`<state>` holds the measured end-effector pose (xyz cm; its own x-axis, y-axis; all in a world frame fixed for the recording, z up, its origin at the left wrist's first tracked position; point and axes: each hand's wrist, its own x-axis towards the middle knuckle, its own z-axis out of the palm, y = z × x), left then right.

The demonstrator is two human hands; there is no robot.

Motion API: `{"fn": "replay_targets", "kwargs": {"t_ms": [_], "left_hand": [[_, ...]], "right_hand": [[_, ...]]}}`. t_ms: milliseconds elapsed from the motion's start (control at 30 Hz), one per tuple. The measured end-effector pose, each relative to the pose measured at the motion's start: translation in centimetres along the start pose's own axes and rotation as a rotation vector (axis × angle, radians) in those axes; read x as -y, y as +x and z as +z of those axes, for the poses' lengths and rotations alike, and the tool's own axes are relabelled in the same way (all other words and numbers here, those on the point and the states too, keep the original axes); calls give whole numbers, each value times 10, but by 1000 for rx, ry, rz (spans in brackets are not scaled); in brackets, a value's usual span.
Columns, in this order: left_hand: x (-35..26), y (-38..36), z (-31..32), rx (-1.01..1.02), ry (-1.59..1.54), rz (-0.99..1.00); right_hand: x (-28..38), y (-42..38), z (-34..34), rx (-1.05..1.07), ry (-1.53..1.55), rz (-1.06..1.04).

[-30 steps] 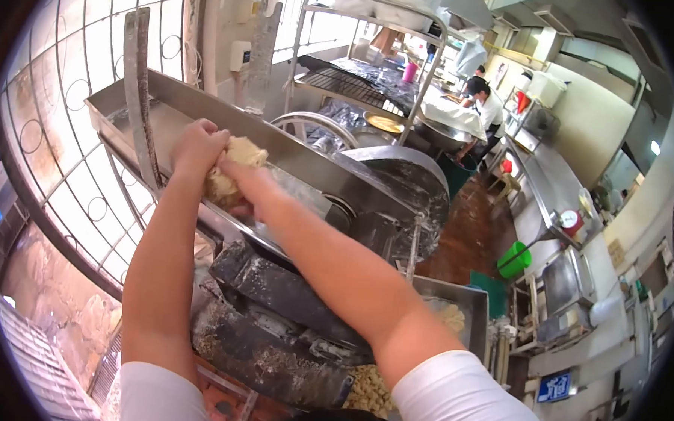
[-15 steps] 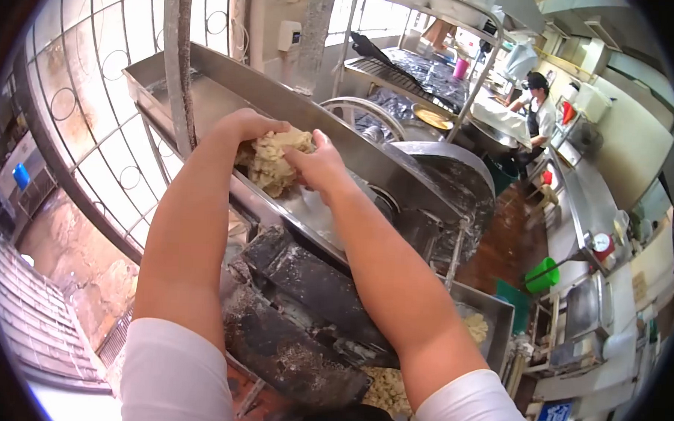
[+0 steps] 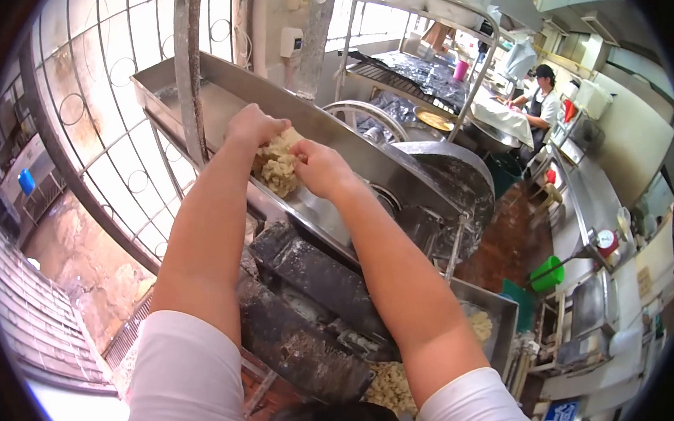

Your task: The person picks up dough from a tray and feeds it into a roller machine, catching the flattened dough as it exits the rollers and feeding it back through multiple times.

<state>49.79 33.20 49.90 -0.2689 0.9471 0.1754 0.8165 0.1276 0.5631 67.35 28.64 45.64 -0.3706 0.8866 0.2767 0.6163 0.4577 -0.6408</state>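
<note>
Head view: both hands are at a dough clump (image 3: 277,170), which is located inside the long metal trough (image 3: 245,86), by its near wall. The left hand (image 3: 252,125) is above it, fingers (image 3: 279,124) bent over its upper part and closed on it. The right hand (image 3: 322,168) is at its right side, fingers (image 3: 302,147) partly curled and gripping the edge; fingertips on the underside cannot be seen. The dough surface is rough and lumpy. An upright metal bar (image 3: 189,80) stands across the trough to the left of the hands. Dark, residue-marked machine housing (image 3: 311,277) lies below the forearms. A metal tray (image 3: 504,312) at lower right contains a pale dough piece (image 3: 481,324). Crumbly dough (image 3: 392,386) is visible beside the right forearm. A person (image 3: 546,110) in a dark cap is in the background, near a shelf rack (image 3: 394,83).
</note>
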Motion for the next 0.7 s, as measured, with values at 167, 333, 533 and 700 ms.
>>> {"fn": "replay_targets", "kwargs": {"t_ms": [167, 333, 533, 700], "left_hand": [[-6, -9, 4, -169, 85, 7], [-2, -7, 1, -130, 71, 25], [-7, -23, 2, -377, 333, 451], [-1, -3, 1, 236, -40, 179]], "right_hand": [[11, -9, 5, -58, -200, 42], [19, -18, 8, -99, -311, 41], [7, -18, 5, -50, -461, 143], [-6, -13, 6, -4, -531, 142]]}}
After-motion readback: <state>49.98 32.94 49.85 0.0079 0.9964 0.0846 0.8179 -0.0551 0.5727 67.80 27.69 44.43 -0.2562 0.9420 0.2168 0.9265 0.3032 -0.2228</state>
